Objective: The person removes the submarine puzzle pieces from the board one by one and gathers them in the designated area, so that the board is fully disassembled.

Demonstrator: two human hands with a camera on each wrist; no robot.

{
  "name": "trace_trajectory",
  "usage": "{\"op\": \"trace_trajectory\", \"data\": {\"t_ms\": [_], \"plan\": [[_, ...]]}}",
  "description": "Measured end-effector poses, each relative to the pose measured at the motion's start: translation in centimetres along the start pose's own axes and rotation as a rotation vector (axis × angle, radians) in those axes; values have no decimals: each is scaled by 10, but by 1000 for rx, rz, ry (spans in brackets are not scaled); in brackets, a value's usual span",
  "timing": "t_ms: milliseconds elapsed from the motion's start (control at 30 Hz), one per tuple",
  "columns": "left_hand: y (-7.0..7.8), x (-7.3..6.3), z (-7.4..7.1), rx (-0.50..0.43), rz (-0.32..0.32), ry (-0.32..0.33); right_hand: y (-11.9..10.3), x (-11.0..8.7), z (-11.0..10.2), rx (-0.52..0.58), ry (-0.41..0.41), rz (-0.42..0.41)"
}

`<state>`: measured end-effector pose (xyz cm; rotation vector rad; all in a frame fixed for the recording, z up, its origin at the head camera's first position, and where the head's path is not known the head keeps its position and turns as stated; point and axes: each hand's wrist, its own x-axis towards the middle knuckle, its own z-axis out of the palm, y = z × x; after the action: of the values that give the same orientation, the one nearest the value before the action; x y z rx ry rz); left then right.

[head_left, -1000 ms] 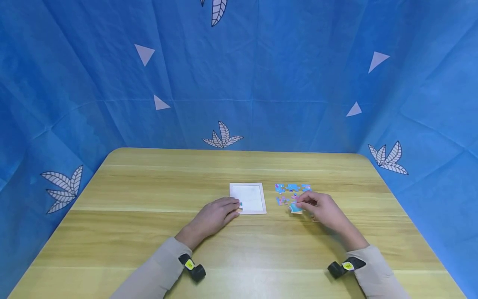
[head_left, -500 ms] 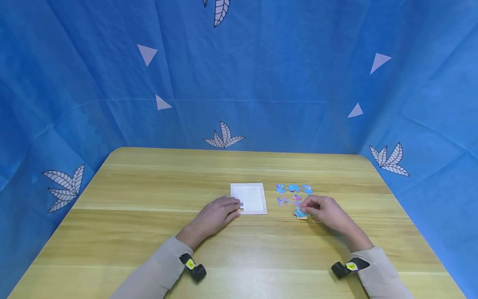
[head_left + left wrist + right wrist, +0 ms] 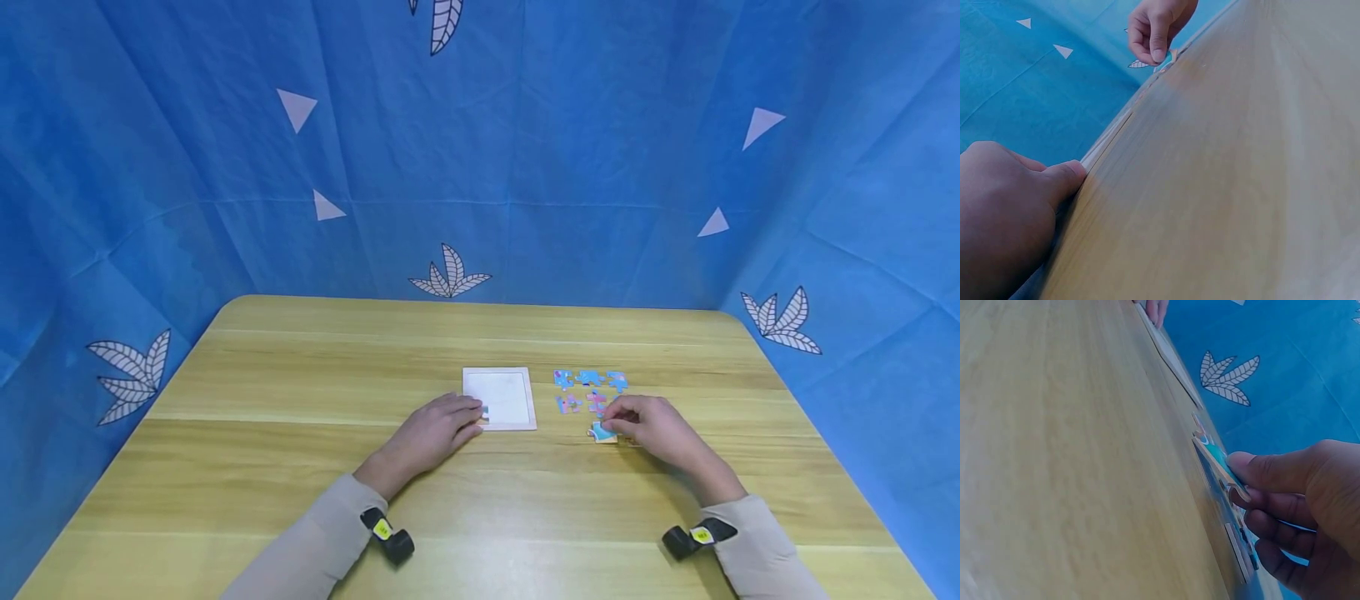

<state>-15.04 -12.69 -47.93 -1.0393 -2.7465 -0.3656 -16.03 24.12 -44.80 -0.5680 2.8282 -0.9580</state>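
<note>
A square white puzzle tray [image 3: 501, 393] lies on the table, with one small puzzle piece [image 3: 484, 412] partly visible inside its near left corner. My left hand [image 3: 429, 433] rests on the tray's left side, fingers mostly straight and covering that corner. In the left wrist view its thumb [image 3: 1067, 177] touches the tray's near edge. To the right, my right hand [image 3: 651, 423] pinches a light blue jigsaw piece [image 3: 601, 432] between thumb and forefinger. The right wrist view shows this piece [image 3: 1215, 456] tilted up, its wooden edge towards the camera.
Several loose blue and pink puzzle pieces [image 3: 590, 377] lie in rows right of the tray. More pieces are partly hidden under my right hand. The wooden table [image 3: 337, 358] ends at a blue cloth backdrop [image 3: 600, 150].
My right hand has moved slightly right and towards me with the pinched piece, which hangs lower and nearer the table edge. The left hand stays at the tray.
</note>
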Motion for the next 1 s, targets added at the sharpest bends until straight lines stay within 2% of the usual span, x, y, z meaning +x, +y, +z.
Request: {"op": "trace_trajectory", "data": {"t_ms": [700,1000], "plan": [[0,1,-1,-11,-20,-16,-4,-1,-1,-36,20,-24],[0,0,0,-57,-32,-19,-15,2,6,-51,59,-104]]}}
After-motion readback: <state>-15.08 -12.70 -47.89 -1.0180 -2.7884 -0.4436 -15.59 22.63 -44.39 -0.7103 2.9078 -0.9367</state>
